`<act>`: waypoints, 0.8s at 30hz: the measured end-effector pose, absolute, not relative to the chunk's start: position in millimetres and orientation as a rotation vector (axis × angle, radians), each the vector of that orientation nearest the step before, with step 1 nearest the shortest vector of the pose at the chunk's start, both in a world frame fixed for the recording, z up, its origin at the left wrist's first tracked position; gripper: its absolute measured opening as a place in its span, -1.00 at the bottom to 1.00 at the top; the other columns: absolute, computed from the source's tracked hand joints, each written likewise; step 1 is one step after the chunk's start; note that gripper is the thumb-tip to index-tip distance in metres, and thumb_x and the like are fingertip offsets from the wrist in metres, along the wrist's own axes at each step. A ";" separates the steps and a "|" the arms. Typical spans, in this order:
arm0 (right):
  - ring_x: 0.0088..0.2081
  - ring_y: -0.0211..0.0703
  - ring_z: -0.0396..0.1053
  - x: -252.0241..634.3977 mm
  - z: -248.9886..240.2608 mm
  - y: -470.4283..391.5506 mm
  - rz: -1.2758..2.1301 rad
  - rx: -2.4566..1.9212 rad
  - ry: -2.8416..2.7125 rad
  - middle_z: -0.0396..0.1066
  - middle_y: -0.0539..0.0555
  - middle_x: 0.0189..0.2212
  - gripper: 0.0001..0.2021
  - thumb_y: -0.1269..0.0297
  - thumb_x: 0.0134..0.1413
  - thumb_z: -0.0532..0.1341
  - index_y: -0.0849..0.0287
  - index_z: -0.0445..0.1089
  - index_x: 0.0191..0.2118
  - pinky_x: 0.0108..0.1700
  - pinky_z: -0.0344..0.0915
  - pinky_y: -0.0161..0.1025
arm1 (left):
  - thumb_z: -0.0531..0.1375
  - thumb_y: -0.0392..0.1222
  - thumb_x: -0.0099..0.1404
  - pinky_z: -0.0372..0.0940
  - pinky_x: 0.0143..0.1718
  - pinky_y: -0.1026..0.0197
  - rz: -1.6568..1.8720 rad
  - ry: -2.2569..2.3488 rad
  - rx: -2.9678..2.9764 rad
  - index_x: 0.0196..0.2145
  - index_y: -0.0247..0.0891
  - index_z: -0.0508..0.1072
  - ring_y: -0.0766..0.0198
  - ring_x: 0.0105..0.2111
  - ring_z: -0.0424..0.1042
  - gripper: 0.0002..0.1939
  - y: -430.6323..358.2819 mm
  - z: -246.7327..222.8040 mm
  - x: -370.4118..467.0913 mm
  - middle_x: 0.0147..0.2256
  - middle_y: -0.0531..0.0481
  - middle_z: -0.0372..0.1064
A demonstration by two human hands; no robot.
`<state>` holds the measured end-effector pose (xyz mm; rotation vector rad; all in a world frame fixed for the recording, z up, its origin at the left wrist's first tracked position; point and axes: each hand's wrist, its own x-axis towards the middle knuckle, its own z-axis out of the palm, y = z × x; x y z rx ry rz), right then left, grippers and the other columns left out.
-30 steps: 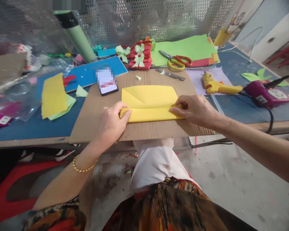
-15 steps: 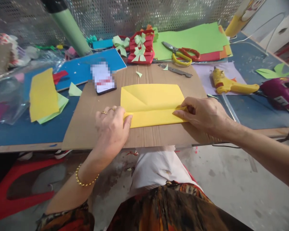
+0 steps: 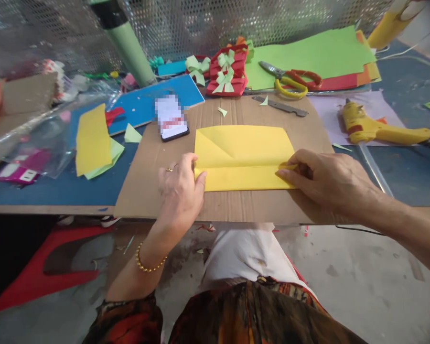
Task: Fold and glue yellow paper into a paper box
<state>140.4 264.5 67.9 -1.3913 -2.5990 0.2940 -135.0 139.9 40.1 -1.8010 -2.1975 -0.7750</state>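
A folded sheet of yellow paper lies on the brown cardboard, with a crease running across it and a strip folded along its near side. A slanting crease marks its upper left part. At the left edge, my left hand grips the paper lightly, thumb on the folded strip and fingers at the side. My right hand pinches the right end of the strip between thumb and bent fingers. What lies under the fingertips is hidden.
Behind the paper are a phone, a flat metal blade, scissors and red paper pieces with pale green bows. A yellow glue gun lies right; yellow paper scraps lie left. The cardboard reaches the table edge.
The view has swung left, so everything appears further right. My left fingers have loosened and lifted a little at the paper's left edge. My right hand keeps its pinch.
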 end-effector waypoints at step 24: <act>-0.29 0.07 0.41 118.7 91.7 254.8 0.320 -1.840 -2.674 0.55 0.17 -0.31 -0.76 0.03 0.33 0.14 0.07 0.41 -0.17 -0.27 0.12 -0.14 | 0.19 -0.31 0.51 0.31 0.10 -0.04 -0.405 -2.572 -1.781 0.07 -0.23 0.38 -0.02 -0.04 0.62 -0.79 149.7 74.8 -120.8 -0.15 -0.12 0.64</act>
